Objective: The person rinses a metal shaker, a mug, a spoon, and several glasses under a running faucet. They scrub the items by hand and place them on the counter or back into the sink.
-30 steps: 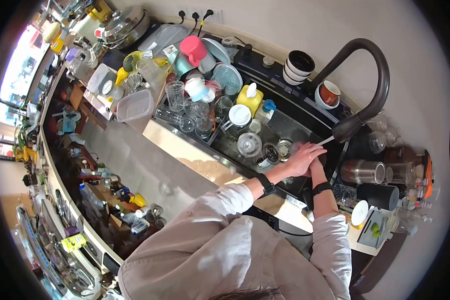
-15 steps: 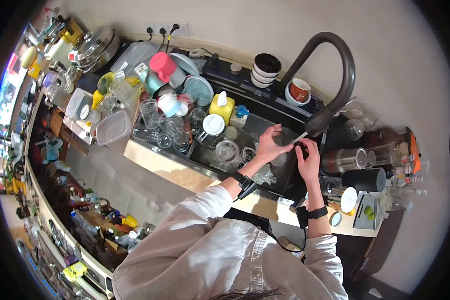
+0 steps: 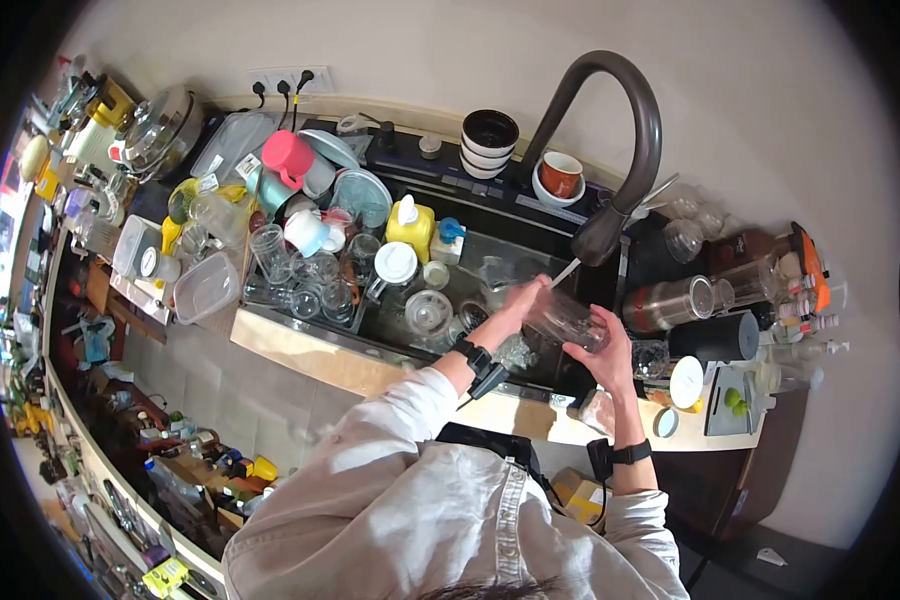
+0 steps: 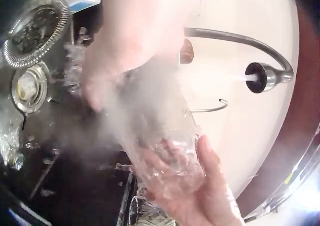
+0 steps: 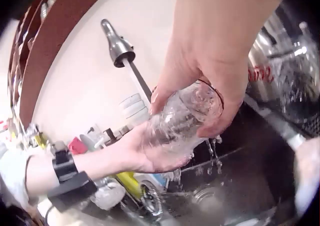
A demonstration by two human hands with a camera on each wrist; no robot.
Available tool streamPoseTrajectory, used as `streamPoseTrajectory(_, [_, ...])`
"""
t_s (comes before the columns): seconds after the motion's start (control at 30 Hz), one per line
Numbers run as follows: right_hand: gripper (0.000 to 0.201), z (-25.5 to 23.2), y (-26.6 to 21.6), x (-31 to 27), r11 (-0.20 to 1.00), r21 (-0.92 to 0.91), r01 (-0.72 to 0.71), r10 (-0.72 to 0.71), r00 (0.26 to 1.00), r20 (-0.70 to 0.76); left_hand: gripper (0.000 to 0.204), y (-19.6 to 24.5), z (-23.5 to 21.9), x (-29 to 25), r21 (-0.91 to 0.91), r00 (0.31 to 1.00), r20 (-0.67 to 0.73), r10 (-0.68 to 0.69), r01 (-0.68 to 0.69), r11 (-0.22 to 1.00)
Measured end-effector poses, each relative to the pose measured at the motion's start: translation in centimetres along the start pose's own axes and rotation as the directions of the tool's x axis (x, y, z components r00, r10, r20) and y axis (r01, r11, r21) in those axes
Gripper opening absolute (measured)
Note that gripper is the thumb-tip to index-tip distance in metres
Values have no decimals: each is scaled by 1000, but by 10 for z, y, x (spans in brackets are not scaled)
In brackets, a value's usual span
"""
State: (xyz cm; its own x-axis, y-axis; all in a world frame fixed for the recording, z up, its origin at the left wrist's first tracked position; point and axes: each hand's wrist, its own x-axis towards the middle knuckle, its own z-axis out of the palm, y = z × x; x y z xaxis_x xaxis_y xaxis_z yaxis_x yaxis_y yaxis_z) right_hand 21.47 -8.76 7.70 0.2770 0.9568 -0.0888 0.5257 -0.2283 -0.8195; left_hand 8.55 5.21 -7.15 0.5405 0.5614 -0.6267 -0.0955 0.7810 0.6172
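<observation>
A clear tall glass (image 3: pixel 567 322) lies tilted between both hands over the dark sink (image 3: pixel 553 376). My right hand (image 3: pixel 606 352) grips its lower end, fingers and thumb wrapped round it, as the right wrist view also shows. At the other end my left hand (image 3: pixel 516 306) holds the glass (image 5: pixel 180 121); steam or spray blurs that hand in the left wrist view. Water (image 5: pixel 137 80) runs from the dark faucet (image 3: pixel 598 236) onto the glass and the left hand, and drips off below.
In the sink left of the hands stand a white-lidded jug (image 3: pixel 395 263), a yellow pump bottle (image 3: pixel 410 232) and a coil strainer (image 4: pixel 37 32). Glasses (image 3: pixel 315 270) crowd a rack further left. Stacked bowls (image 3: pixel 488 140) line the back ledge; steel and black canisters (image 3: pixel 714 337) stand at right.
The hands were together under the faucet, then parted around the glass. Now the glass is tilted further over the sink, with the right hand lower around its end. The head view has shifted.
</observation>
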Motion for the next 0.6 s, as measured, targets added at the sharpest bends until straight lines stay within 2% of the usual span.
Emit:
streamPoseTrajectory(0.07, [74, -8, -28, -4, 961, -244, 129, -130, 991, 11, 37, 5, 9, -1, 40, 999, -5, 47, -46, 998])
streamPoseTrajectory(0.13, [72, -8, -27, -4, 942, -264, 205, -221, 975, -33, 35, 9, 19, 3, 133, 993, -49, 109, -102, 986])
streamPoseTrajectory(0.17, [72, -5, -22, -2, 932, -283, 225, -249, 967, -52, 34, 9, 25, 3, 371, 958, -117, 260, -201, 907])
streamPoseTrajectory(0.2, [71, -2, -17, -1, 922, -300, 246, -278, 958, -69, 33, 11, 33, -3, 591, 897, -145, 418, -260, 763])
streamPoseTrajectory(0.23, [70, 4, -16, 1, 945, -273, 178, -215, 970, -110, 32, 14, 40, -11, 777, 813, -132, 567, -270, 569])
streamPoseTrajectory(0.3, [67, 16, -14, 6, 977, -207, 42, -81, 979, -185, 32, 14, 56, -38, 885, 661, 46, 749, -375, 277])
streamPoseTrajectory(0.33, [67, 20, -8, 12, 988, -149, 49, -78, 977, -197, 31, 16, 61, -47, 909, 569, 151, 808, -401, 113])
streamPoseTrajectory(0.37, [66, 26, -1, 18, 995, -89, 54, -72, 976, -207, 33, 22, 61, -54, 891, 672, 211, 710, -432, 144])
streamPoseTrajectory(0.4, [66, 31, 1, 25, 998, -28, 60, -65, 974, -216, 34, 26, 56, -54, 885, 681, 217, 700, -439, 153])
streamPoseTrajectory(0.47, [66, 36, 3, 36, 992, -34, 123, -128, 969, -211, 35, 36, 46, -55, 873, 697, 232, 679, -456, 170])
streamPoseTrajectory(0.5, [66, 38, -5, 40, 987, -59, 151, -160, 965, -209, 34, 40, 40, -54, 843, 694, 227, 683, -491, 219])
streamPoseTrajectory(0.6, [65, 50, -21, 56, 959, -175, 223, -251, 954, -161, 33, 38, 25, -50, 786, 612, 115, 783, -537, 305])
